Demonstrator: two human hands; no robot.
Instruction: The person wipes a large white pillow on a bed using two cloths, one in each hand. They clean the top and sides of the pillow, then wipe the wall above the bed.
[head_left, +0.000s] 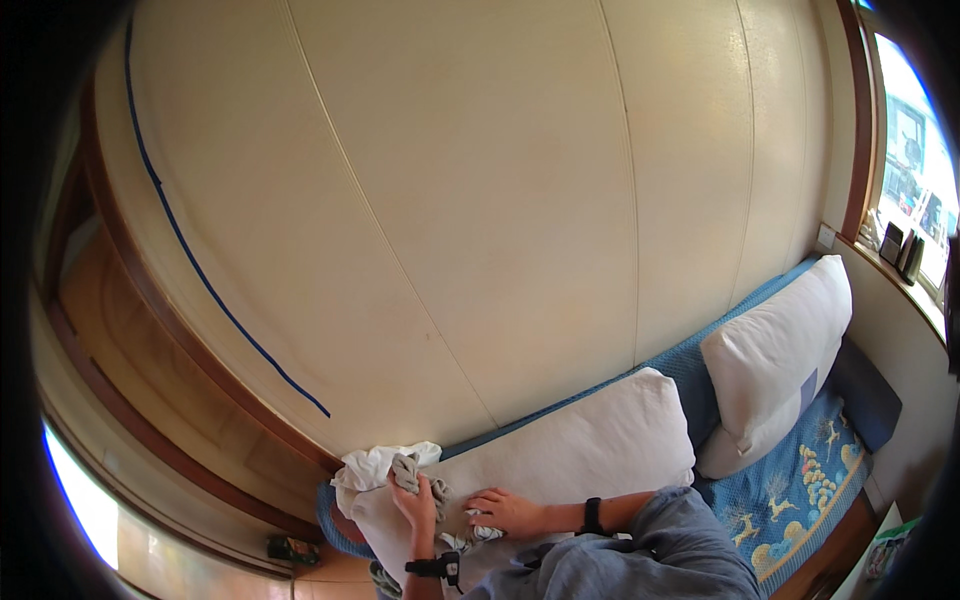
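Observation:
My left hand is closed around a bunched grey-green cloth, part of which hangs down beside the fingers. To its right, my right hand rests on a small crumpled white cloth with dark marks; its fingers are curled over the cloth's upper part. Both hands are above a long white cushion that leans along the sofa back. A crumpled white fabric lies at the cushion's left end, just behind my left hand.
A second white cushion leans on the sofa's right side, above a blue deer-patterned cover. The cream panelled wall rises behind. A dark box stands on the floor at lower left. Small items stand on the windowsill.

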